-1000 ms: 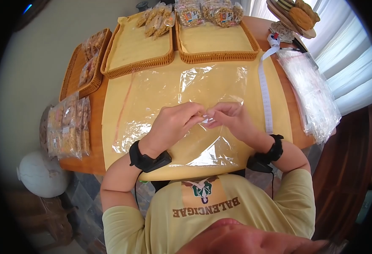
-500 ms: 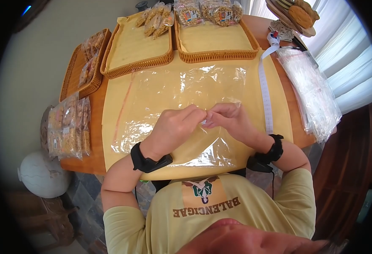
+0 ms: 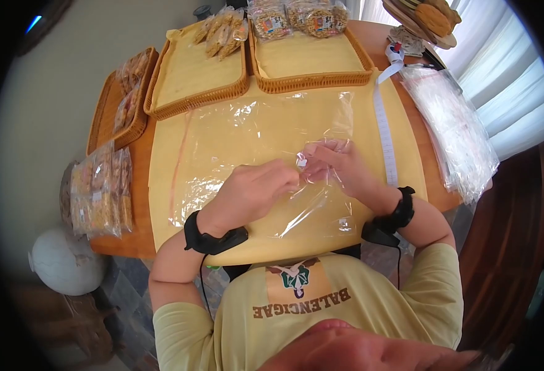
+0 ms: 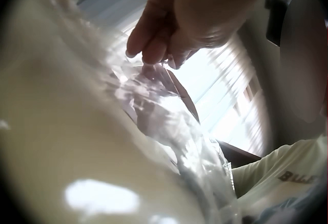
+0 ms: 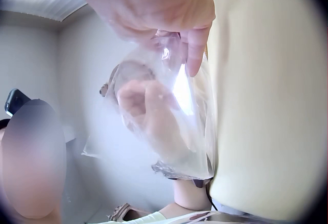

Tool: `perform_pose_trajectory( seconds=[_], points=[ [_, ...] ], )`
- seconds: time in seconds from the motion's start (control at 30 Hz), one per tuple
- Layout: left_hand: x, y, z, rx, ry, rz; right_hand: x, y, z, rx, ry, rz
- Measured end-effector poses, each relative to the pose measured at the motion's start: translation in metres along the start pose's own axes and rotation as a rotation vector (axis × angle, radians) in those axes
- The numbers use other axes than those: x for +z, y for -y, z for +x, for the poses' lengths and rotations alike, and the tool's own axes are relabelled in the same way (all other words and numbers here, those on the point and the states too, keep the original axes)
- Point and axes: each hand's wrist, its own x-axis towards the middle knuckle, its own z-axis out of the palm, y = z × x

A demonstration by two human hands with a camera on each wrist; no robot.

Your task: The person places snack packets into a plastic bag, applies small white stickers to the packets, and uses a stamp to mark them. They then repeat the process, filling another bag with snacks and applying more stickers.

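Observation:
A large clear plastic bag [image 3: 244, 114] lies over the yellow sheet, its near part lifted and creased around the hands. My left hand [image 3: 247, 193] pinches the film with curled fingers; in the left wrist view, the left hand's fingertips [image 4: 154, 55] meet at the crumpled plastic [image 4: 169, 111]. Just to the right and slightly farther away, my right hand [image 3: 341, 166] grips another part of the film, beside a small white piece [image 3: 301, 162]. The right wrist view shows the right hand [image 5: 154, 8] holding the film [image 5: 164, 65], with the left hand [image 5: 148, 106] visible through it.
Wicker trays [image 3: 198, 102] [image 3: 315, 82] with packaged snacks stand at the back, another tray [image 3: 137, 127] at the left. Snack packs [image 3: 102, 191] lie on the left edge. A measuring tape [image 3: 384, 133] and stacked clear bags [image 3: 451, 130] lie at the right.
My hands have moved slightly apart, the right one away from my body and the left one a little nearer. The film between them has shifted, and the head view has tilted slightly.

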Motion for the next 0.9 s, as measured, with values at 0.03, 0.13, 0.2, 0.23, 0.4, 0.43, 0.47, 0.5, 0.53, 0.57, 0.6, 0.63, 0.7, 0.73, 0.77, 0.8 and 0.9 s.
perform_pose_trajectory(
  seconds=[0.03,0.13,0.2,0.23,0.4,0.43,0.47,0.5,0.53,0.57,0.6,0.63,0.7,0.73,0.77,0.8,0.9],
  points=[
    [-0.001,0.002,-0.001,0.001,0.0,0.0,-0.001,-0.001,0.0,-0.001,-0.001,0.0],
    [-0.001,0.006,-0.001,-0.243,-0.03,-0.207,-0.002,-0.003,0.001,0.003,0.025,0.043],
    [-0.002,0.006,0.001,-0.474,-0.01,-0.473,0.0,-0.001,0.0,0.014,0.07,0.045],
    [-0.001,0.007,0.0,-0.475,-0.011,-0.473,0.001,0.0,-0.001,0.014,0.071,0.044],
    [0.002,0.01,-0.002,-0.616,0.045,-0.563,0.005,0.004,-0.005,0.066,0.184,-0.038],
    [0.002,0.009,-0.001,-0.617,0.045,-0.563,0.004,0.003,-0.005,0.066,0.185,-0.038],
    [0.001,0.008,-0.001,-0.619,0.047,-0.523,0.002,0.002,-0.005,0.031,0.228,-0.036],
    [0.002,0.008,0.0,-0.621,0.049,-0.484,0.0,0.0,-0.005,-0.005,0.271,-0.035],
    [0.003,0.008,-0.001,-0.622,0.049,-0.483,-0.003,-0.003,-0.003,-0.004,0.272,-0.034],
    [0.005,0.009,-0.003,-0.546,0.033,-0.422,-0.007,-0.005,-0.001,-0.011,0.279,-0.009],
    [0.007,0.009,-0.004,-0.47,0.017,-0.361,-0.008,-0.007,0.0,-0.017,0.285,0.015],
    [0.006,0.008,-0.004,-0.47,0.017,-0.36,-0.008,-0.007,0.0,-0.017,0.286,0.015],
    [0.005,0.005,-0.002,-0.4,0.036,-0.252,-0.006,-0.006,-0.001,-0.056,0.265,-0.06],
    [0.006,0.006,-0.002,-0.4,0.035,-0.252,-0.005,-0.005,-0.002,-0.056,0.265,-0.061],
    [0.006,0.007,-0.002,-0.349,0.017,-0.209,-0.003,-0.004,-0.003,-0.088,0.265,-0.073],
    [0.007,0.007,-0.002,-0.297,0.0,-0.167,-0.003,-0.004,-0.004,-0.119,0.264,-0.086],
    [0.007,0.007,-0.002,-0.252,-0.005,-0.103,-0.001,-0.003,-0.006,-0.171,0.263,-0.152]
  ],
)
